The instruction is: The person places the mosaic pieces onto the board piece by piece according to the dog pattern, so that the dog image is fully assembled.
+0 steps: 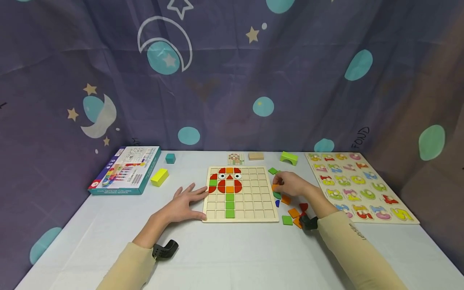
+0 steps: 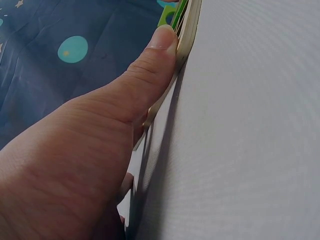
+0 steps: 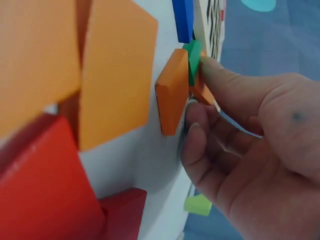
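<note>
A wooden grid board [image 1: 253, 209] lies on the table, partly filled with red, orange, green and eye-patterned tiles. My left hand [image 1: 184, 204] rests at its left side with fingers spread, touching the frame. The left thumb [image 2: 155, 55] lies against the board's edge in the left wrist view. Right of the board, my right hand [image 1: 291, 184] pinches an orange tile [image 3: 201, 91] between thumb and fingers. Beside it in the right wrist view are a green piece [image 3: 194, 59], another orange tile [image 3: 173, 90] and a blue piece [image 3: 184, 20].
Loose tiles, including a green square [image 1: 287, 220], lie below the right hand. A number puzzle board [image 1: 357, 189] is at the right. A pattern card [image 1: 236, 159], a wooden block [image 1: 256, 156] and a green arch [image 1: 288, 158] line the back. Leftward are a yellow block [image 1: 160, 177], a teal cube [image 1: 170, 158] and a box [image 1: 125, 171].
</note>
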`<state>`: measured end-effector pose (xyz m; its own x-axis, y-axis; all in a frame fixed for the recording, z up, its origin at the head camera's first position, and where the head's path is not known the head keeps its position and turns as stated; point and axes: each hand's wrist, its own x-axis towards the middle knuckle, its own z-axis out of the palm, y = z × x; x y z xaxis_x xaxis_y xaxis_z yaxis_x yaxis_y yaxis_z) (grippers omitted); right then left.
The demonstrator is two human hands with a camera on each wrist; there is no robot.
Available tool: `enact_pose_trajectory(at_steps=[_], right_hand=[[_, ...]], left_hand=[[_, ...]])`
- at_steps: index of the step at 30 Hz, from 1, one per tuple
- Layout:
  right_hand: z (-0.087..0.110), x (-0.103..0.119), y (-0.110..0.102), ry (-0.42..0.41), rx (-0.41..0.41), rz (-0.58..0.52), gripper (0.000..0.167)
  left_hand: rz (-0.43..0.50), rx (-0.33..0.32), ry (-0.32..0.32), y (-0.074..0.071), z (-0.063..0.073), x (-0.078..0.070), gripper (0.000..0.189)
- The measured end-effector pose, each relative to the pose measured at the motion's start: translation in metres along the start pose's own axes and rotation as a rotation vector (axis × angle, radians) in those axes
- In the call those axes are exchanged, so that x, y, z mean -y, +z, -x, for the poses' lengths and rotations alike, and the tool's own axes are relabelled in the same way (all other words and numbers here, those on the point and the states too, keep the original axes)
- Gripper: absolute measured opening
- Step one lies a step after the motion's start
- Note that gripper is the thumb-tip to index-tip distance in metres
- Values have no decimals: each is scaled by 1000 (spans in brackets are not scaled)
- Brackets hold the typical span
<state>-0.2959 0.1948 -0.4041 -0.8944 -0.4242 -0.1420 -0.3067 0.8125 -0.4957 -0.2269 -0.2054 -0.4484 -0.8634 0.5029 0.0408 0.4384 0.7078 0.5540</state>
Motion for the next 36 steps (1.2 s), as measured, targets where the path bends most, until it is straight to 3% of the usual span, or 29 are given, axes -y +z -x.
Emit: enact_pose_trajectory(at_steps=[7, 14, 21, 36], right_hand=[[2, 0, -2, 1, -26, -25, 11], [5, 2, -11, -79, -94, -58, 4], [5, 18, -10, -121, -103, -120, 4], [-13, 66, 23, -232, -4, -138, 6]], left_hand=[[8, 0, -10, 0, 0, -1, 90], [6, 1, -11, -1, 0, -2, 91], [4, 2, -12, -1, 0, -2, 90], [3, 0, -2, 1, -1, 1, 90]])
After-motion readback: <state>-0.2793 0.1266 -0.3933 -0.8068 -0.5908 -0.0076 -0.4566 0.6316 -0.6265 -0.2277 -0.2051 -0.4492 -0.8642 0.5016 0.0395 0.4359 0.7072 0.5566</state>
